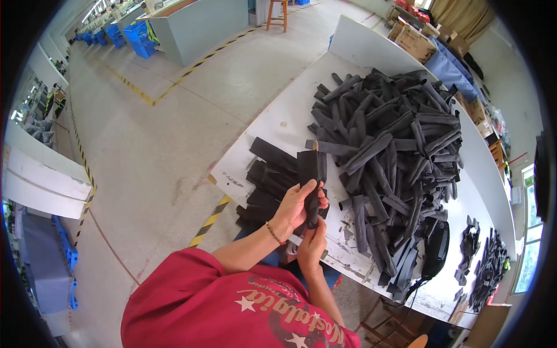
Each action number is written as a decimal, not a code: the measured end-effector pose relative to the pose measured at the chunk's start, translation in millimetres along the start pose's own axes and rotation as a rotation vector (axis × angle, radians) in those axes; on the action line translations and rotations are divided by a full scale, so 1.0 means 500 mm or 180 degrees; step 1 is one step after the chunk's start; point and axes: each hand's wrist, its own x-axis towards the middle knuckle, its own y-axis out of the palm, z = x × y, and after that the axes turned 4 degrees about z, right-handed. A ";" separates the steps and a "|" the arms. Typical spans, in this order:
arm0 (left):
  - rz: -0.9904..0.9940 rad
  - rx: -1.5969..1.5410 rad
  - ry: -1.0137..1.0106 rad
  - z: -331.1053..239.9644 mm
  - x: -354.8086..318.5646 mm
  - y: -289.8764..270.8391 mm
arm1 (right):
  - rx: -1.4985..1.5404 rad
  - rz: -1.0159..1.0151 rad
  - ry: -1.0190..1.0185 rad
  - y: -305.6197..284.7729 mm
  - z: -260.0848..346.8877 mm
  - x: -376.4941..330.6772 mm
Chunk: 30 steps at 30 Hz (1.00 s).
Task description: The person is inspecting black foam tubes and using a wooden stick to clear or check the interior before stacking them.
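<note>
While the person in the red shirt (220,301) bent over the near edge of the white surface (278,116), both hands were closed on one black sleeve-like strip (312,174). The left hand (296,206) wrapped its fingers round the middle of the strip, and the right hand (311,243) pinched the lower end from beneath, so the piece stood nearly upright just above the surface's edge. What looked like a pale stick or rod end (315,144) showed at the top of the strip, though it was too small to be sure of.

Just behind the hands lay a stack of flat black pieces (270,174), laid more or less neatly side by side. To the right sprawled a far larger heap of rolled black tubes (394,151), piled loosely across the middle of the surface. Judging by the two piles, I would say a fair share of the work remained: the tidy stack was small and the loose heap was big, though which pile was the finished one I could not tell. Smaller clumps of black scraps (487,267) lay at the far right end.
</note>
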 end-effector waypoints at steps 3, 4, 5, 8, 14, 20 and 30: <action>-0.0092 0.0091 -0.0050 -0.006 -0.001 0.010 | -0.0165 0.0108 0.0054 -0.008 0.002 -0.026; -0.0153 0.0124 0.0001 -0.009 0.002 0.014 | -0.0193 0.0109 0.0067 -0.009 0.003 -0.030; -0.0220 0.0157 0.0045 -0.012 0.002 0.018 | -0.0200 0.0118 0.0071 -0.015 0.004 -0.036; -0.0416 0.0367 0.0181 -0.027 0.011 0.029 | -0.0337 0.0414 0.0148 -0.037 0.008 -0.058; -0.0324 0.0781 0.0414 -0.080 0.042 0.002 | -0.0288 0.0935 0.0339 -0.081 0.009 -0.126; -0.0303 0.0498 0.0293 -0.094 0.061 0.018 | 0.0291 0.1254 0.1165 -0.147 0.054 -0.105; -0.0376 0.0565 0.0373 -0.113 0.018 0.016 | 0.0184 0.1447 0.0761 -0.093 0.063 -0.090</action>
